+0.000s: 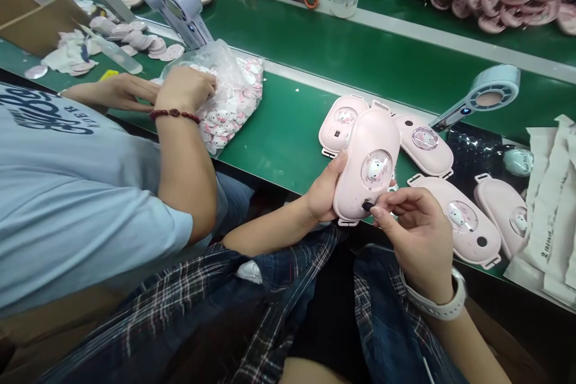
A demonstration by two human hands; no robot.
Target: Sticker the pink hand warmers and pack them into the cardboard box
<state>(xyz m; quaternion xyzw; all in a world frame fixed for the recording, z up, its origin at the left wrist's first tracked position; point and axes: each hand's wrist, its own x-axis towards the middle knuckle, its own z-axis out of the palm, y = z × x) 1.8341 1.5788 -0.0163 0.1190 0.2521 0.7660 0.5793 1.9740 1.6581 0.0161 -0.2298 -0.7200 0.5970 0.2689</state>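
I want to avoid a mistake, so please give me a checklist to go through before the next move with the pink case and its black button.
1. Left hand grips the pink case from the side: ok.
2. Right hand fingertip sits on the black button: ok.
3. Round cat badge present in the case window: ok.
4. Button fully seated: cannot tell, a finger hides part of it.
5. Case clear of the other cases on the green belt: ok, it is lifted above them.
6. Co-worker's hands stay at the bag, apart from the case: ok.
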